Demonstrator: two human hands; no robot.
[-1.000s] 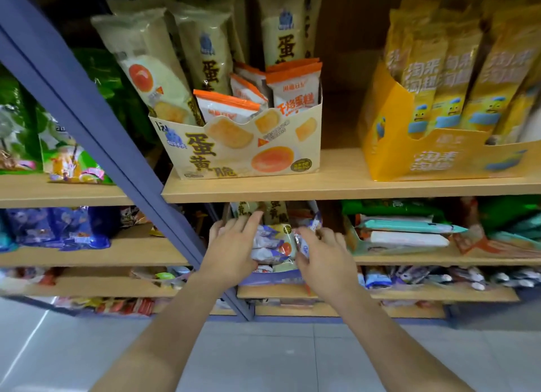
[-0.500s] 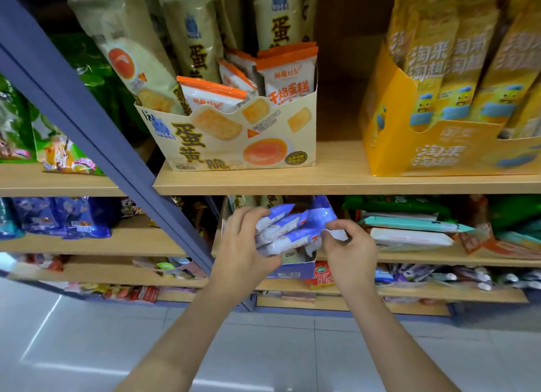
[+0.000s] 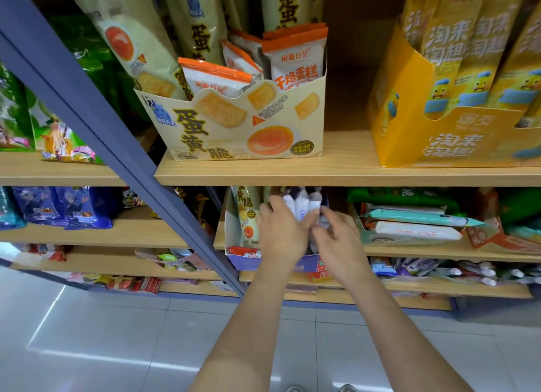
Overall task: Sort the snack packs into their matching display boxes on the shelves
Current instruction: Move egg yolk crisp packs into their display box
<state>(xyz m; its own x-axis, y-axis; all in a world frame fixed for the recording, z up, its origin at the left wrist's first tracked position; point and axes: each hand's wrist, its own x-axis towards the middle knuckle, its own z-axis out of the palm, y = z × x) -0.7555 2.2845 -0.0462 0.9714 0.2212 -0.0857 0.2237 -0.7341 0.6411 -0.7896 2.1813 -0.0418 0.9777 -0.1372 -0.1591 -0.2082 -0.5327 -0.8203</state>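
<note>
Snack packs (image 3: 301,207), fanned sideways a moment ago, now upright in purple box (image 3: 248,263); my left hand (image 3: 281,233) and right hand (image 3: 341,243) clamp them. Nearly seated.

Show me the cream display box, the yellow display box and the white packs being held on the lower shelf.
cream display box (image 3: 222,134), head view, printed front panel.
yellow display box (image 3: 456,148), head view, front panel lettering.
white packs (image 3: 301,205), head view, middle pack's upper part.

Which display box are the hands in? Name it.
The purple-fronted box on the lower shelf, holding the white packs; the cream box and yellow box stand higher.
</note>
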